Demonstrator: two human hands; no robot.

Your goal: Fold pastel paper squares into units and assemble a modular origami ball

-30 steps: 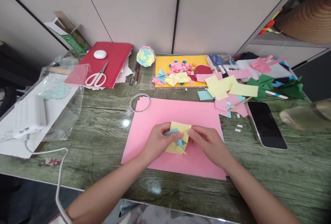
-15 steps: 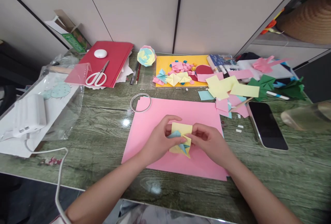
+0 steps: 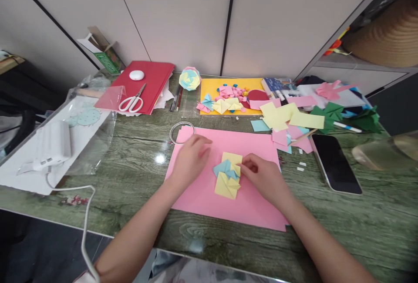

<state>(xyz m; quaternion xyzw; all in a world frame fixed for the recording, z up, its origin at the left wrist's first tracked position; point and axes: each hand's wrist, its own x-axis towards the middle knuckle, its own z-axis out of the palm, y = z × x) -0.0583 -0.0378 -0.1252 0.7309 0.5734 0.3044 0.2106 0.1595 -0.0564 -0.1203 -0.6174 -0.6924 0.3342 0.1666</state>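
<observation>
A folded yellow and light-blue origami piece (image 3: pixel 226 188) rests over the pink paper sheets (image 3: pixel 196 196), its blue flaps crossing its middle. At its right edge, the thumb and fingers of my right hand (image 3: pixel 265 177) are pinched together on the paper. My left hand (image 3: pixel 190 159) is apart from the piece, over the left part of the pink sheets, with nothing in it and its fingers loosely bent. Just beyond that hand, a silver ring-shaped band (image 3: pixel 172 135) overlaps the sheets' upper left corner.
Yellow sticky notes (image 3: pixel 277 115) and other paper scraps lie behind to the right, near a phone (image 3: pixel 336 163) and a clear bottle (image 3: pixel 385 151). White scissors (image 3: pixel 131 103) rest on a red folder (image 3: pixel 143 80). A power bank (image 3: pixel 52 143) with its white cable is at left.
My left hand has let go of the origami piece and moved up and left. The piece has come down flatter, showing more of its folds. My right hand stays at its right edge.
</observation>
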